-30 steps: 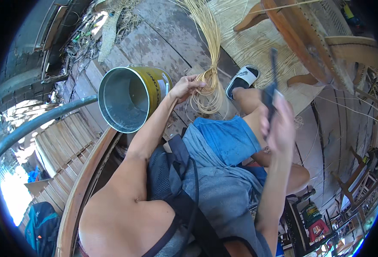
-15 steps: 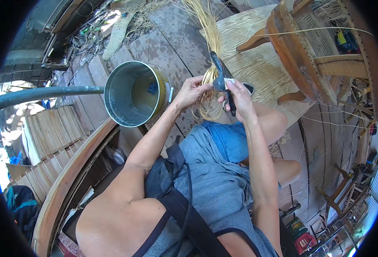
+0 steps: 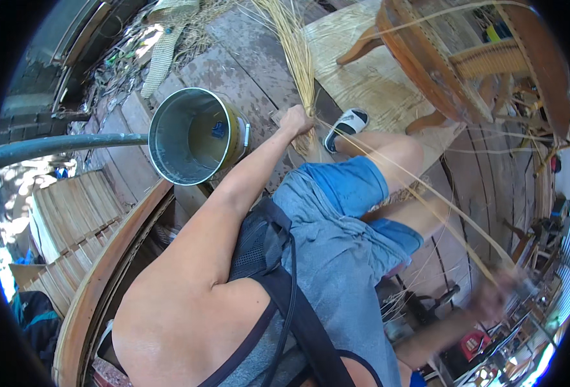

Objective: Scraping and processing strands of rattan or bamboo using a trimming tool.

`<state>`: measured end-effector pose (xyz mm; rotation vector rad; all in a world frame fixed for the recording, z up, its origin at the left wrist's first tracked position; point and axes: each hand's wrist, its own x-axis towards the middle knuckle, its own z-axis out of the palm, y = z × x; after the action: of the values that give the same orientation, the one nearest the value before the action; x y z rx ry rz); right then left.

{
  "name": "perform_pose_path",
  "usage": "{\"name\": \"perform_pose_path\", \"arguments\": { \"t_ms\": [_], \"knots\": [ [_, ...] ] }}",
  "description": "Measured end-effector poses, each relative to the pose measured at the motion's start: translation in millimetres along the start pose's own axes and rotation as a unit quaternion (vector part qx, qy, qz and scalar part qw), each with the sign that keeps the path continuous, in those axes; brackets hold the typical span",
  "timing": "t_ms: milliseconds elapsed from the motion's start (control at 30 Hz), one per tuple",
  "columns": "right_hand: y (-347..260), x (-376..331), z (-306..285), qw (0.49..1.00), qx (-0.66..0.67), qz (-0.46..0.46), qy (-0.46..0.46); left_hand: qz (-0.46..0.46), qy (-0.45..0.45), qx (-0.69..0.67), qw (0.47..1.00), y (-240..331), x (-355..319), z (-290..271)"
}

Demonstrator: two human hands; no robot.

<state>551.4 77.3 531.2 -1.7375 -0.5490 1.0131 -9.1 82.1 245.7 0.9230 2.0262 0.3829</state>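
My left hand [image 3: 296,122] is closed round a bundle of pale cane strands [image 3: 296,58], gripping it near its lower end. The strands fan out away from me above the hand, and short ends hang below it. A few long cane strands [image 3: 420,184] run taut from the bundle across my knees to the lower right. They end at my right hand [image 3: 498,293], which is stretched far out and smeared by motion. It seems to be closed on them, though its single fingers do not show. Shears are not discernible now.
A metal bucket [image 3: 230,145] with water and a small blue object stands left of my hand. A wooden chair frame [image 3: 420,58] with cane edging lies on a plywood board [image 3: 336,48]. A curved wooden piece [image 3: 114,271] is at my left. A sandalled foot [image 3: 350,126] rests ahead.
My right hand, which held dark-handled shears beside the bundle, has swung far to the lower right, drawing long strands out. My left hand now grips the bundle in a fist.
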Motion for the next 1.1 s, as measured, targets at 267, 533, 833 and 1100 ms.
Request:
{"name": "perform_pose_path", "arguments": {
  "t_ms": [267,533,833,1100],
  "knots": [
    [-89.8,94.7,-184.9,0.992,-0.070,-0.106,0.015,-0.035,0.037,0.225,0.973,-41.1,-2.3,70.0],
    [-190.2,125.8,-267.1,0.968,-0.134,-0.214,-0.002,0.493,0.026,0.058,0.868,-36.8,18.9,104.9],
    [-222.0,83.4,-397.6,0.929,-0.185,-0.318,0.041,0.360,-0.262,-0.216,0.869,77.6,-96.2,-34.5],
    [-86.8,41.1,-294.4,0.967,-0.042,-0.249,0.029,0.278,-0.302,-0.319,0.854,139.7,-174.3,-46.6]
  ]
}}
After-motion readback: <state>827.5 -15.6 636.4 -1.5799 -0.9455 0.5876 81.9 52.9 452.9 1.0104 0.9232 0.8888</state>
